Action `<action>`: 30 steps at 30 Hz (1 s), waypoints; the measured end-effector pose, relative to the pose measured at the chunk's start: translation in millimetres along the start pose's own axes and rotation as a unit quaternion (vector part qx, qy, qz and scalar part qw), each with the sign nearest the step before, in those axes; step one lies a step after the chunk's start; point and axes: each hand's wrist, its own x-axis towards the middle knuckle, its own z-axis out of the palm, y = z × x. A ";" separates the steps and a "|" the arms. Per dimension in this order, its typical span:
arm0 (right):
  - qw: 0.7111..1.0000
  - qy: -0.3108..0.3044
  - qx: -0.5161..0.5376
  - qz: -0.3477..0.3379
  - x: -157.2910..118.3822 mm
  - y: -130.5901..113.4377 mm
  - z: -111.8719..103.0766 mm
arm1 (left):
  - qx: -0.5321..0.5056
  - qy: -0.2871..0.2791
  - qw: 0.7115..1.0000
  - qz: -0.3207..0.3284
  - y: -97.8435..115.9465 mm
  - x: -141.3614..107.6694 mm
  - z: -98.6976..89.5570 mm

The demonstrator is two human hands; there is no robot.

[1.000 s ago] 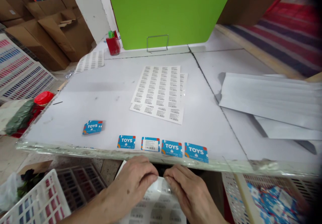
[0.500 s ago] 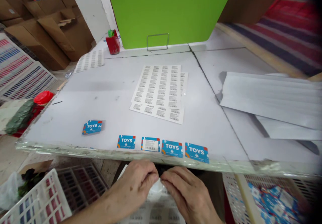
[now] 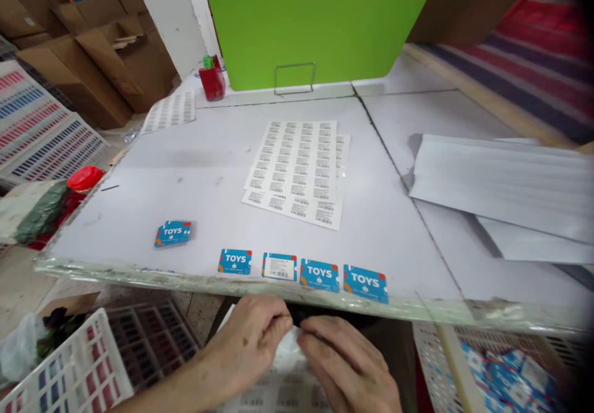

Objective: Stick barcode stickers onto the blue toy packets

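Observation:
Below the table's front edge, a sheet of printed barcode labels (image 3: 283, 370) lies partly under my hands. My left hand (image 3: 257, 332) is closed, with thumb and forefinger pinched at the sheet's upper part. Close beside it, my right hand (image 3: 348, 357) has bent fingers pressed on the sheet's right side; its thumb is hidden. Just beyond my hands, several blue TOYS cards lie in a row along the edge: one card (image 3: 235, 261) at the left, another (image 3: 279, 267) bearing a white barcode label, and two more cards (image 3: 319, 275) to the right.
Farther left sits a small pile of TOYS cards (image 3: 172, 234). More label sheets (image 3: 297, 166) lie mid-table, with white envelopes (image 3: 501, 184) at right. A red cup (image 3: 212, 82) stands by a green board (image 3: 320, 23). Crates flank me below, the right crate (image 3: 431, 357) holding cards.
The fingers of my right hand have shifted slightly and spread a little against the sheet. My left hand keeps its pinch. The whole view has moved slightly; the cards lie as before.

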 end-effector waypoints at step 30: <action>0.998 -0.043 -0.046 -0.001 0.8 0.0 -38.3 | 0.007 0.014 0.999 0.046 -17.1 3.1 0.6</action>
